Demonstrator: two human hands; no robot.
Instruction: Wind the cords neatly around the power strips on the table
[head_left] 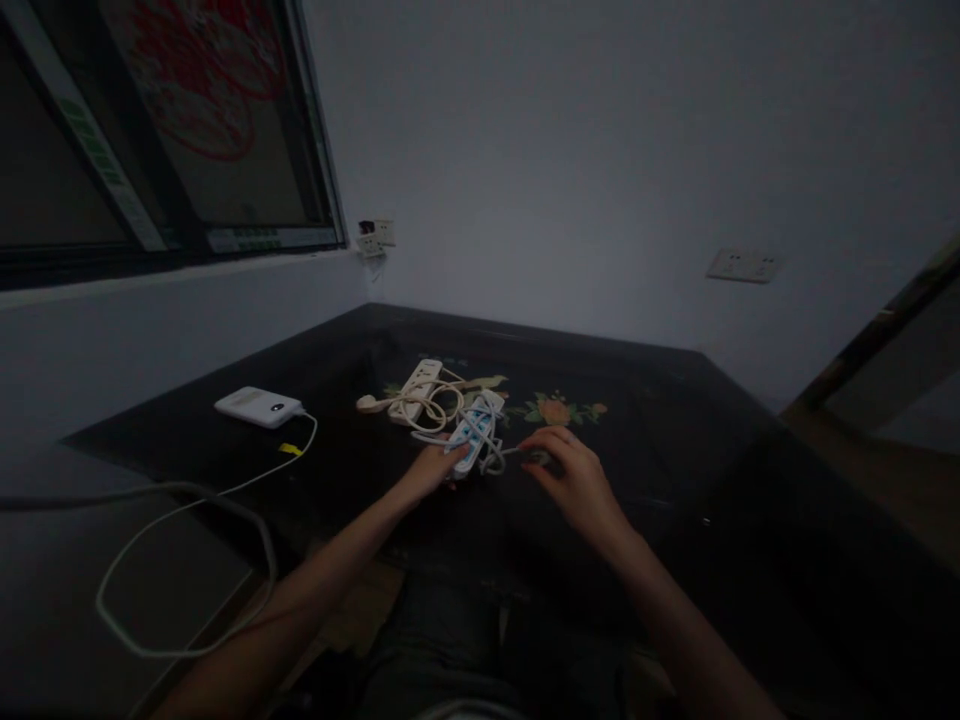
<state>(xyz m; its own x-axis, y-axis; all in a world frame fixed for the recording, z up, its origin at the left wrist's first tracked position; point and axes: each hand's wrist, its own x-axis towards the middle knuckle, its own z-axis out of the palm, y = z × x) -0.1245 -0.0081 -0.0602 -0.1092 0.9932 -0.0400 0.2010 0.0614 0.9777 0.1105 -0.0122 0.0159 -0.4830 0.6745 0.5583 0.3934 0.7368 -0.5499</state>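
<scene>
A white power strip with blue sockets (466,446) lies slanted on the dark table, its pale cord looped around it. My left hand (433,468) grips its near end, thumb on top and the other fingers mostly hidden beneath. To the right, my right hand (568,466) is closed on the cord's end, which looks like a plug (541,457), partly covered by my fingers. Just behind the blue-socketed strip rests a second, cream power strip (417,388). Its cord is loosely coiled over it, and its plug (367,404) lies to the left.
A white power bank (259,407) lies on the left of the black table (600,365), with a white cable (312,432) looping off the near left edge. A yellow scrap (291,449) sits beside it. Wall sockets (744,265) are behind, and a window (225,120) is at left.
</scene>
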